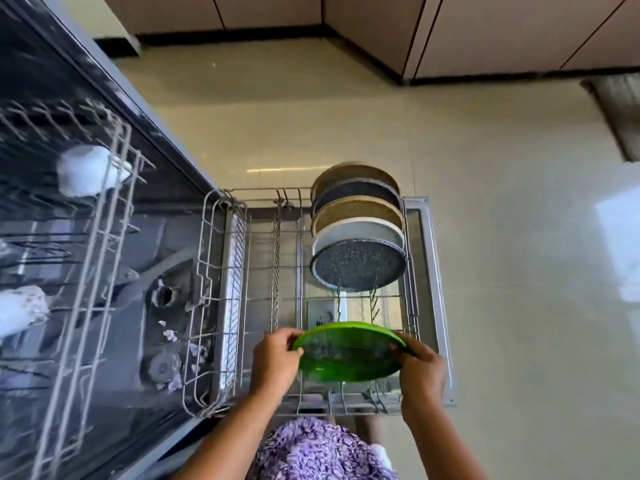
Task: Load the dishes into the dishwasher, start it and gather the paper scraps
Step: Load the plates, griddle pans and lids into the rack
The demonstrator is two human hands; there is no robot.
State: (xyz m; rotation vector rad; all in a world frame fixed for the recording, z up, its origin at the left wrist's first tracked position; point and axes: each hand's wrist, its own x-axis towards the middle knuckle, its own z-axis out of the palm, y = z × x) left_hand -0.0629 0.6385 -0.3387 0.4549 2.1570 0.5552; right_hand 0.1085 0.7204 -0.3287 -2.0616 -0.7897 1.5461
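A green plate [348,351] is held over the near end of the pulled-out lower rack [221,268], tilted on edge. My left hand [275,358] grips its left rim and my right hand [420,370] grips its right rim. Further along the same rack, several plates [358,268] stand upright in a row: speckled dark grey, white and tan ones. The rack rests over the open dishwasher door [434,271]. The dishwasher tub [138,278] lies open at left, with small pale scraps [169,336] on its floor.
The upper rack [86,209] sticks out at left and holds white cups [85,174]. Beige floor tiles spread to the right and beyond the door. Brown cabinets [450,32] line the far wall. A grey mat [620,116] lies at the right edge.
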